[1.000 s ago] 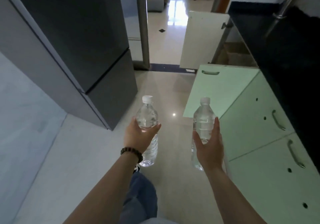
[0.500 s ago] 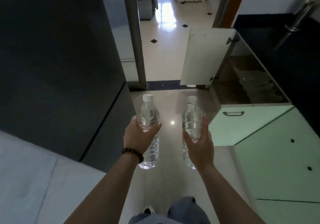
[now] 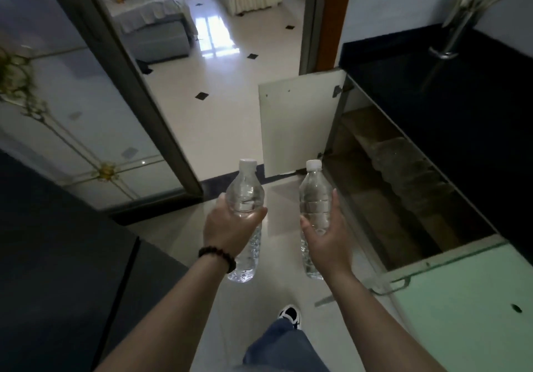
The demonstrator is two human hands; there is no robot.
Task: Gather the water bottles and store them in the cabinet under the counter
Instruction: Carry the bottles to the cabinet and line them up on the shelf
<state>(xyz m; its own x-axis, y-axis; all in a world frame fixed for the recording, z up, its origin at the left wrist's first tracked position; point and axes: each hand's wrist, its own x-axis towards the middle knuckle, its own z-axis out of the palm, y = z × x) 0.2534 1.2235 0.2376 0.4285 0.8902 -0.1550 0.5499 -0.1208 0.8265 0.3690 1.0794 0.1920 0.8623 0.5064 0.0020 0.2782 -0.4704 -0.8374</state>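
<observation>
Beside open cabinet (image 3: 389,198), each hand (image 3: 230,233) (image 3: 328,242) grips an upright bottle (image 3: 245,195) (image 3: 315,198).

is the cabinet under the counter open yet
Open. The cabinet door is swung out toward the floor, and the dim cabinet interior under the black counter is exposed. Its contents are too dark to tell.

Left hand (image 3: 230,227) grips left bottle (image 3: 244,198), right hand (image 3: 328,242) grips right bottle (image 3: 315,195), both upright, near open cabinet (image 3: 389,198) under black counter (image 3: 461,112).
</observation>
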